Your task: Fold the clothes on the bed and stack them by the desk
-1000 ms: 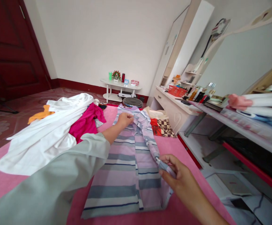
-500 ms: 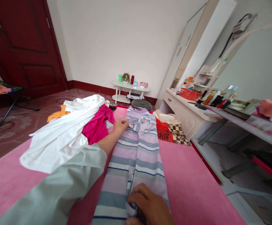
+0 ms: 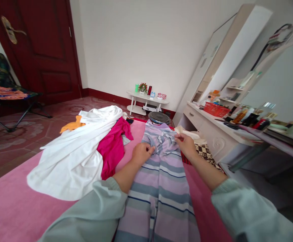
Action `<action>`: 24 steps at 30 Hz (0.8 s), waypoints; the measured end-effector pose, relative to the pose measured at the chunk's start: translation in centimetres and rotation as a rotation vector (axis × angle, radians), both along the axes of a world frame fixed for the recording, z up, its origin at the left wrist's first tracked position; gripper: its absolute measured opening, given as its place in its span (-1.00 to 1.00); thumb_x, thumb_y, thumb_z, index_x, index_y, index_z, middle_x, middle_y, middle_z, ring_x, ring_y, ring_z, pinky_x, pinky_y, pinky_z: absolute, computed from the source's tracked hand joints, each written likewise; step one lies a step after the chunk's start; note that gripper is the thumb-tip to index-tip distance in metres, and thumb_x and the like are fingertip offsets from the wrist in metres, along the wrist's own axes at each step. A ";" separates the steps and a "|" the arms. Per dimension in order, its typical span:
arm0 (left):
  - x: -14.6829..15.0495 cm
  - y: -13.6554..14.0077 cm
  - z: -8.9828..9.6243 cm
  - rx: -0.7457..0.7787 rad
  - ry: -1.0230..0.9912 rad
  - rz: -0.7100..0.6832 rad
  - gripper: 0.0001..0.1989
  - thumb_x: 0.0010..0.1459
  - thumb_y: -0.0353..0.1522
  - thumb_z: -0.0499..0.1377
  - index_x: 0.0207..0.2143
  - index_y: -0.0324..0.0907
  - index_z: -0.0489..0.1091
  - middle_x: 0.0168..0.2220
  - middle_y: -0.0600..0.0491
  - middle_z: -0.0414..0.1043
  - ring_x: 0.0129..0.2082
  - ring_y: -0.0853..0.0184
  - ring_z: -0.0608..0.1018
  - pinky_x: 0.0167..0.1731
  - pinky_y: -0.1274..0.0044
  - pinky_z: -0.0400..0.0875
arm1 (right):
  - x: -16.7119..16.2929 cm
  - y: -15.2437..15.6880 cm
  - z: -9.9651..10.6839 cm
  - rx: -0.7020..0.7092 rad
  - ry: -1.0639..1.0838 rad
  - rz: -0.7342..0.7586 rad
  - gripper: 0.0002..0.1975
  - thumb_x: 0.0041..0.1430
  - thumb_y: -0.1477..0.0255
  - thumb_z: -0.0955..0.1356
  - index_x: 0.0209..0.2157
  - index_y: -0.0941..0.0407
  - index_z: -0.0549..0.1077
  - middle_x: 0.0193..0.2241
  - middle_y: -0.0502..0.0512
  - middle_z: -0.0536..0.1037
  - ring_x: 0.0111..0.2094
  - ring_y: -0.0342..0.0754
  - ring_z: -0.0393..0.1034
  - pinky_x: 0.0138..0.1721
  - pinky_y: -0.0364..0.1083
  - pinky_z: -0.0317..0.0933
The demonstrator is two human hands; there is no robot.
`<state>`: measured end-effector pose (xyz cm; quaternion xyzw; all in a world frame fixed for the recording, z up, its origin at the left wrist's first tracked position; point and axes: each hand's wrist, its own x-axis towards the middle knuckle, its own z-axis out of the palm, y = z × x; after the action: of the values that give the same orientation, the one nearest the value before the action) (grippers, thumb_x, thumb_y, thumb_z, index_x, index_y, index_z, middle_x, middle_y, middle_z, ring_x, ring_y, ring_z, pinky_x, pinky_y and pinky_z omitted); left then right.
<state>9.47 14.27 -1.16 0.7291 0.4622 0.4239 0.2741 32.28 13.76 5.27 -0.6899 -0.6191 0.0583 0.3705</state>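
A long garment with lilac, grey and white stripes, which looks like a dress (image 3: 173, 171), lies lengthwise on the pink bed cover (image 3: 12, 205). Its far part is gathered and crumpled at the waist. My left hand (image 3: 141, 154) is closed at the left side of the gathers, fingertips pinching the cloth. On the opposite side my right hand (image 3: 187, 145) pinches the dress's right edge, thumb and finger together. To the left, a white garment (image 3: 70, 161) is heaped against a magenta garment (image 3: 114, 146). A brown-and-cream checked cloth (image 3: 205, 153) lies partly behind my right forearm.
An orange cloth (image 3: 72, 125) pokes out beside the white pile. Beyond the bed's far end are a round dark-topped object (image 3: 158, 117) and a small white table (image 3: 148, 96). A dresser (image 3: 209, 126) with bottles and a red basket (image 3: 216, 109) borders the right side.
My right hand has left the near part of the dress, where it gripped something dark, and reached forward to the waist's right edge. My left hand stays at the left side. The view has shifted.
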 end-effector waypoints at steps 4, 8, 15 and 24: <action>-0.1 0.1 0.1 0.004 0.103 0.091 -0.75 0.10 -0.21 0.15 -0.24 -0.14 0.47 -0.55 0.08 0.47 -0.47 0.30 0.49 -0.46 0.56 0.21 | 1.1 5.7 -1.3 -0.040 -0.068 -0.081 -0.61 0.04 0.44 0.26 -0.07 0.22 0.44 -0.33 0.17 0.58 -0.27 0.00 0.45 -0.18 -0.05 0.27; 0.0 0.3 0.3 -0.010 0.248 0.175 -0.50 0.15 -0.20 0.10 0.14 -0.08 0.25 -0.43 0.00 0.53 -0.31 0.18 0.55 -0.38 0.50 0.28 | 1.1 8.5 -2.8 -0.138 -0.143 -0.080 -0.51 0.00 0.47 0.31 0.03 0.15 0.39 -0.33 0.14 0.59 -0.26 0.01 0.46 -0.18 -0.07 0.25; 0.6 0.5 0.4 -0.043 0.369 0.205 -0.68 0.02 -0.21 0.20 -0.14 -0.07 0.49 -0.29 -0.09 0.55 -0.22 0.11 0.55 -0.26 0.44 0.33 | 1.4 9.2 -3.4 -0.219 -0.238 -0.173 -0.78 -0.19 0.52 0.38 -0.38 0.14 0.54 -0.32 0.21 0.58 -0.19 0.12 0.44 -0.17 -0.03 0.22; 0.1 0.3 1.1 -0.110 0.141 0.349 -0.79 0.17 -0.34 0.02 -0.15 -0.16 0.34 -0.34 -0.08 0.52 -0.25 0.14 0.55 -0.30 0.45 0.32 | 1.5 9.6 -2.0 -0.008 -0.169 -0.249 -0.66 0.03 0.44 0.26 -0.11 0.21 0.40 -0.23 0.23 0.56 -0.20 0.03 0.44 -0.17 -0.06 0.26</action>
<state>9.61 14.59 -0.10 0.6497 0.6220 0.3871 0.2029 33.74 23.37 3.26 -0.7653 -0.5574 -0.0441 0.3188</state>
